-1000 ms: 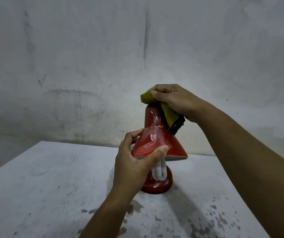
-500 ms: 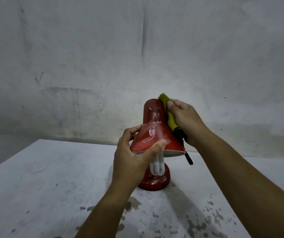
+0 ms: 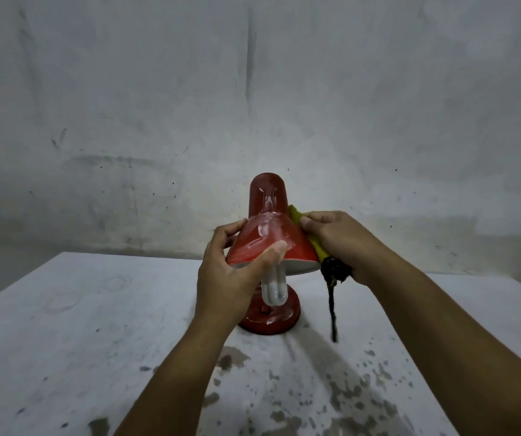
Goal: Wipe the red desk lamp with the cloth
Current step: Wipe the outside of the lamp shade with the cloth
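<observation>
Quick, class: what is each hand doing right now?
Left hand: grips the lamp shade.
Right hand: holds the cloth against the shade.

left hand (image 3: 230, 275) gripping, right hand (image 3: 337, 243) pinching

The glossy red desk lamp (image 3: 268, 228) stands upright on its round base on the table, its cone shade facing down over a white coiled bulb, while the yellow cloth (image 3: 311, 237), dark and frayed at its lower end, lies pressed against the shade's right side.
</observation>
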